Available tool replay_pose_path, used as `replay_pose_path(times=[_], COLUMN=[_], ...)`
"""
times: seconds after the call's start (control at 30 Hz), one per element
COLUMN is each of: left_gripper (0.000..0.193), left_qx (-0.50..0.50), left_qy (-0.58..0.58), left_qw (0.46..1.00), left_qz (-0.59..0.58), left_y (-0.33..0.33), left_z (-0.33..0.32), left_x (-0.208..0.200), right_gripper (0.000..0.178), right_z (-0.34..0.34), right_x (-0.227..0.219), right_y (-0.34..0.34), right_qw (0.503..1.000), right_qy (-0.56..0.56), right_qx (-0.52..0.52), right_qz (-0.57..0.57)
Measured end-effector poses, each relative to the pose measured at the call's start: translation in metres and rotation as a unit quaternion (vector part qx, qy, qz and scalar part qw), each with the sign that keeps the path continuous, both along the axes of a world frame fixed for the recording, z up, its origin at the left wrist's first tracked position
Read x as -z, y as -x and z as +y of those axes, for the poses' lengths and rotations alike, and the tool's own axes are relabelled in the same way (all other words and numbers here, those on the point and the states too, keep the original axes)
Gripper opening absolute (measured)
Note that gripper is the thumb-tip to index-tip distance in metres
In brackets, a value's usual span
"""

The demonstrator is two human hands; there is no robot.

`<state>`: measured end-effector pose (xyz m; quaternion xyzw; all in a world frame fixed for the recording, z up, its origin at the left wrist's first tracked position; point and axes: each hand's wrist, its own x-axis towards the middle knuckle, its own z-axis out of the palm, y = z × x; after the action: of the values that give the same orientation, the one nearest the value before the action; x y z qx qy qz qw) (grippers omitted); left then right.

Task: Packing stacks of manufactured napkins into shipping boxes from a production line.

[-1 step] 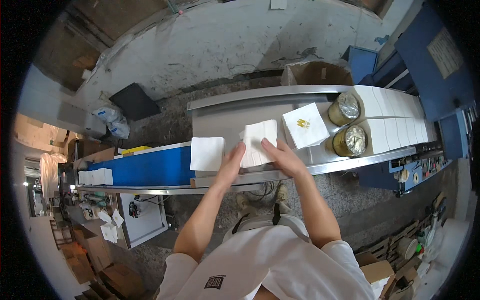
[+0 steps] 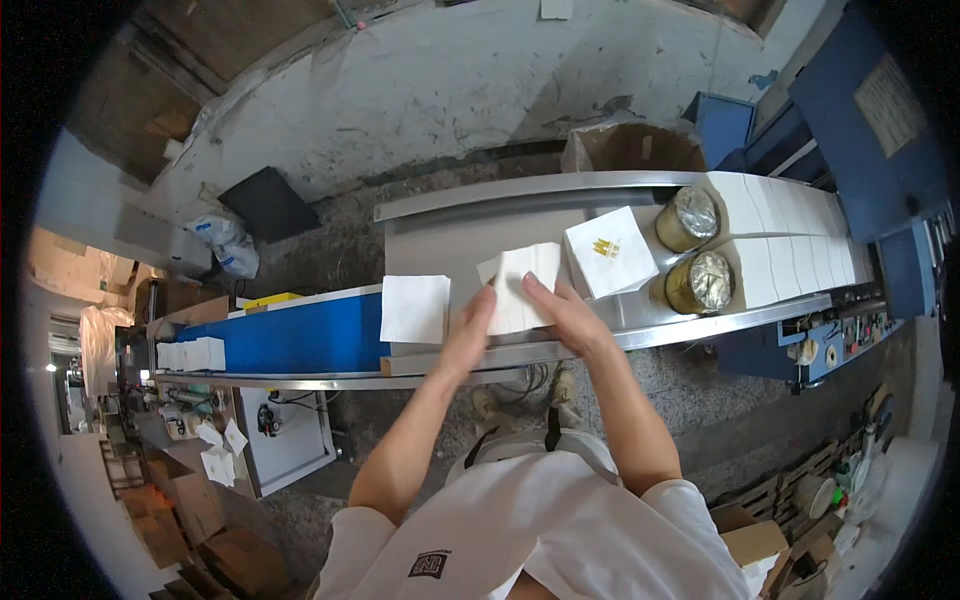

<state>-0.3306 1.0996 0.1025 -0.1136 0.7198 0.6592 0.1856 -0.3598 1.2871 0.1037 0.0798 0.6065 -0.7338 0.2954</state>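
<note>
Between my two hands a stack of white paper napkins (image 2: 527,288) is held above the metal tray of the conveyor, its layered edge toward me. My left hand (image 2: 470,327) closes on its left side, and my right hand (image 2: 573,315) grips its right side with the thumb on top. A pale corner pokes out at the stack's upper left. To the left lies another white napkin stack (image 2: 415,309). On the right sits a napkin stack with a gold print (image 2: 612,252). Fingers under the held stack are hidden.
Two metallic cans (image 2: 700,282) stand before long rows of white napkins (image 2: 790,205) at right. A blue belt (image 2: 290,332) runs left, carrying white stacks (image 2: 190,354) at its far end. Metal rails (image 2: 540,183) edge the tray. A cardboard box (image 2: 635,147) stands behind.
The held napkin stack has tilted and shifted slightly to the right. My left hand has moved a little right with it; my right hand stays almost in place.
</note>
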Motion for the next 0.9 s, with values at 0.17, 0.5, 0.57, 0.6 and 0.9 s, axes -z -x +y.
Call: replay_pose_path(times=[0.17,0.5,0.57,0.6,0.9], left_gripper=[0.057,0.071,0.069,0.069,0.058], left_qx=[0.113,-0.051,-0.027,-0.026,-0.056], left_qy=[0.180,-0.069,-0.223,-0.224,-0.197], left_qw=[0.956,0.993,0.974,0.974,0.978], left_qz=[0.202,0.078,0.005,0.003,0.042], left_y=[-0.013,-0.008,-0.012,-0.015,-0.020], left_z=[0.019,-0.025,-0.016,-0.012,0.006], left_x=[-0.027,-0.055,-0.056,-0.057,-0.064], right_gripper=[0.069,0.066,0.066,0.065,0.058], right_z=[0.013,0.014,0.012,0.010,0.005], right_x=[0.047,0.029,0.016,0.006,-0.020], right_y=[0.001,-0.012,-0.013,-0.015,-0.012], right_qw=[0.962,0.899,0.901,0.918,0.954], right_qy=[0.215,0.412,0.414,0.376,0.276], right_qx=[0.143,0.133,0.115,0.114,0.117], right_qz=[-0.089,-0.061,-0.056,-0.045,-0.014])
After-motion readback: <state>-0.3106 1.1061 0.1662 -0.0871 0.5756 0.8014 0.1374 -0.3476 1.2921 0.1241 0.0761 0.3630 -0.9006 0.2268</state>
